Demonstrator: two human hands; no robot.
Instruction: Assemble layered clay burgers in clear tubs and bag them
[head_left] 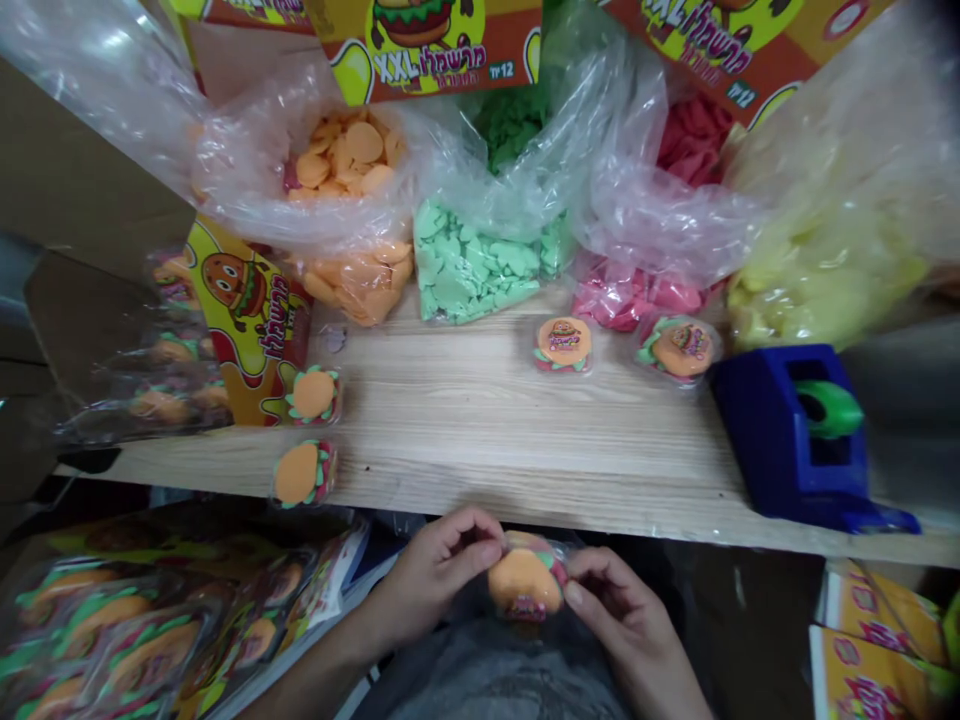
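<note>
Between my two hands, in front of the table's near edge, is a clear plastic pack with a burger-shaped marshmallow (525,580), its orange bun facing up and a printed label low on it. My left hand (450,560) pinches the pack's upper left side between thumb and fingers. On the right side, my right hand (611,610) grips the pack's edge in the same way. Two burger packs without visible labels, one upper (313,394) and one lower (300,474), lie at the table's left. Two labelled packs, a left one (564,342) and a right one (679,348), sit farther back.
Plastic bags of orange discs (360,280), green pieces (480,260), pink pieces (637,290) and yellow pieces (802,290) line the back of the wooden table (450,420). A blue tape dispenser (772,450) stands right. Filled packs (112,640) lie lower left; a printed box (251,320) stands left.
</note>
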